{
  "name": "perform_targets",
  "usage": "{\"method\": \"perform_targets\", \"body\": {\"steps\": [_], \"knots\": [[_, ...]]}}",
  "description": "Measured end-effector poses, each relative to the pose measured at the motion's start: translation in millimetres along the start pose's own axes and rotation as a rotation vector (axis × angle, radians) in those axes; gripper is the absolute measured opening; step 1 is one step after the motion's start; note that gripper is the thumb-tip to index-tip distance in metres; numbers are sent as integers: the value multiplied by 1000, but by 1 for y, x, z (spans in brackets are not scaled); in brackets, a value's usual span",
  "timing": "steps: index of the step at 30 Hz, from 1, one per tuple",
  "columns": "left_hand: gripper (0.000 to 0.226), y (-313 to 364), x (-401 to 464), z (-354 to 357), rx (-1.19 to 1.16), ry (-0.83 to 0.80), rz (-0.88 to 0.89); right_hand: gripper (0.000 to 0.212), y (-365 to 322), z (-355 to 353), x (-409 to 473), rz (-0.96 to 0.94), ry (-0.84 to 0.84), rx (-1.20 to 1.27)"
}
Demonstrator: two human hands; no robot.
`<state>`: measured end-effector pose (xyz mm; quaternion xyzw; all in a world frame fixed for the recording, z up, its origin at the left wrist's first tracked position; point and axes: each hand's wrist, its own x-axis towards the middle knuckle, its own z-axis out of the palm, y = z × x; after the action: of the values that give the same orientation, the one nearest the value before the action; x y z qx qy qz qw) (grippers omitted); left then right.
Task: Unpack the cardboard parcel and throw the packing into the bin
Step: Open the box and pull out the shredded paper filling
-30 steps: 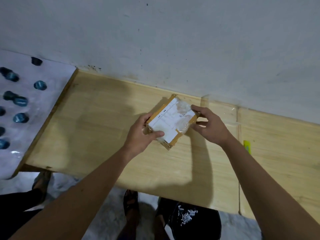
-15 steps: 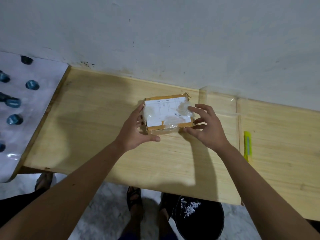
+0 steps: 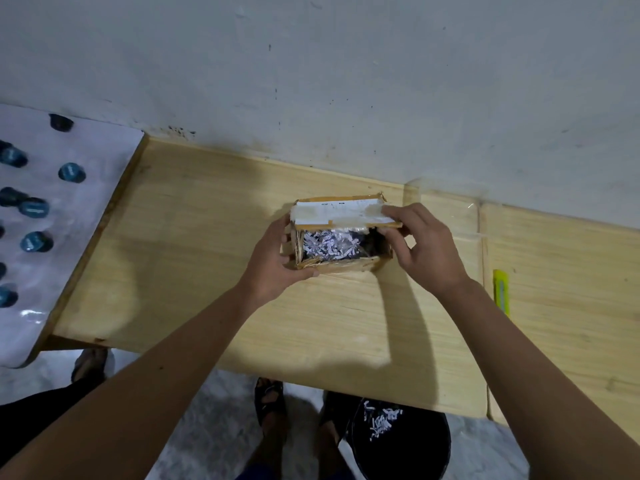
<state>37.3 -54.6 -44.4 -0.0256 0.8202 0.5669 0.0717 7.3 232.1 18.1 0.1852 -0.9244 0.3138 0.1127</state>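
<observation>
Both hands, left hand and right hand, clasp the open cardboard parcel stuffed with shredded paper.

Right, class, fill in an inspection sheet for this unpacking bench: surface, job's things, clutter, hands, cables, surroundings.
Surface: wooden bench, bare around the parcel.
Job's things: cardboard parcel lid lifted, shredded paper inside; black bin on the floor below, some shreds in it.
Clutter: yellow cutter at right; blue caps on white sheet at left.
Hands: left hand grips the parcel's left end; right hand holds the lid.
Cables: nothing seen.
Surroundings: grey wall behind; feet below.
</observation>
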Motion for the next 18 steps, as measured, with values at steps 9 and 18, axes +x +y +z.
{"method": "perform_targets", "body": {"steps": [9, 18], "knots": [[118, -6, 2, 0, -34, -35, -16, 22, 12, 6, 101, 237, 132, 162], [120, -9, 12, -12, 6, -130, -41, 38, 35, 29, 114, 535, 58, 256]]}}
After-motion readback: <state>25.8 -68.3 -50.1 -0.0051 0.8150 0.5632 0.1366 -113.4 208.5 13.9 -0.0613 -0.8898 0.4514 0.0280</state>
